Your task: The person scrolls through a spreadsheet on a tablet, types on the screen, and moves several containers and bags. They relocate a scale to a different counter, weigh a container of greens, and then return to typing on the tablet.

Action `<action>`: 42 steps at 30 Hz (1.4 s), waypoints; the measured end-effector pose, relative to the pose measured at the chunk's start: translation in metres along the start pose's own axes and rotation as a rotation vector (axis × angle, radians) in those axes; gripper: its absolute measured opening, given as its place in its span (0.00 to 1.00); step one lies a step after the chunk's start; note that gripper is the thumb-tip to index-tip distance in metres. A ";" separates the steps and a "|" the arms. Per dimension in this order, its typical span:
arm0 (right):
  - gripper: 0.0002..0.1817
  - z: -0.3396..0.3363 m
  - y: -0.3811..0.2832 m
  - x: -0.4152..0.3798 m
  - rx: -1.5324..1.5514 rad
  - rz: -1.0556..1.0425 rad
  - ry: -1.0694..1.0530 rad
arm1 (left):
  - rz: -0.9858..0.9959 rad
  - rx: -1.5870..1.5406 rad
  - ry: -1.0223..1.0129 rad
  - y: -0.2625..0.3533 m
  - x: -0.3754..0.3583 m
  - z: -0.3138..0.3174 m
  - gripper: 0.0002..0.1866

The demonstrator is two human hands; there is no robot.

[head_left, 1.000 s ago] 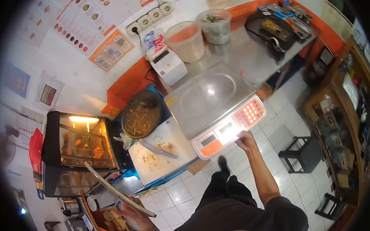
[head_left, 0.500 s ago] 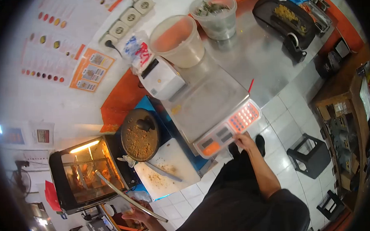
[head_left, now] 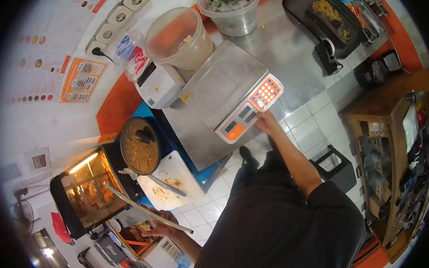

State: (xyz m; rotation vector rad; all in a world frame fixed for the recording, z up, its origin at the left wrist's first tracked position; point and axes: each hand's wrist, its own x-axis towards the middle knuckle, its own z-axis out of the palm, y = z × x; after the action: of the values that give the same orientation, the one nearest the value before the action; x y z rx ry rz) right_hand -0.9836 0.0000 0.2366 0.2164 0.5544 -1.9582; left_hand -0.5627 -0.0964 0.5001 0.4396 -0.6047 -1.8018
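My right hand (head_left: 267, 122) grips the front edge of a weighing scale (head_left: 229, 86), beside its orange-and-white keypad panel. The flat metal pan on the scale has nothing on it. Low on the left, my left hand (head_left: 157, 226) is at a long, thin metal tube (head_left: 129, 199). It appears closed around the tube, though the tube hides part of the fingers. One end of the tube points towards the lit glass food warmer (head_left: 94, 188); the other crosses above my wrist.
A white cutting board (head_left: 171, 185) with crumbs and a knife lies beside a round pan of chopped food (head_left: 138, 155). Behind the scale stand a white printer-like box (head_left: 161, 86) and two plastic tubs (head_left: 192, 49). Black stools and wooden shelves (head_left: 389, 128) are on the right.
With my right hand on it, the scale has moved back over the steel counter, exposing counter in front. My left hand and the tube have shifted slightly upward in view. The camera view has shifted too.
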 end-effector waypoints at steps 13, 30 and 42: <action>0.18 0.006 -0.042 -0.004 -0.651 0.103 -0.004 | 0.109 -0.049 -0.122 -0.063 -0.055 0.040 0.55; 0.35 -0.019 -0.103 0.010 -1.593 -0.295 0.288 | 0.171 -0.128 -0.080 -0.092 -0.066 0.045 0.54; 0.17 -0.011 -0.182 -0.008 -1.869 -0.697 0.163 | 0.298 -0.139 0.094 -0.111 -0.095 0.031 0.53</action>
State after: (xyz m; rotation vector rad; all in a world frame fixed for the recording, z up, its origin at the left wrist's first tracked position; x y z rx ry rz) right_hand -1.1434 0.0757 0.2820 -1.1024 2.4567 -1.2009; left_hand -0.6360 0.0266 0.4578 0.3190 -0.4505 -1.5188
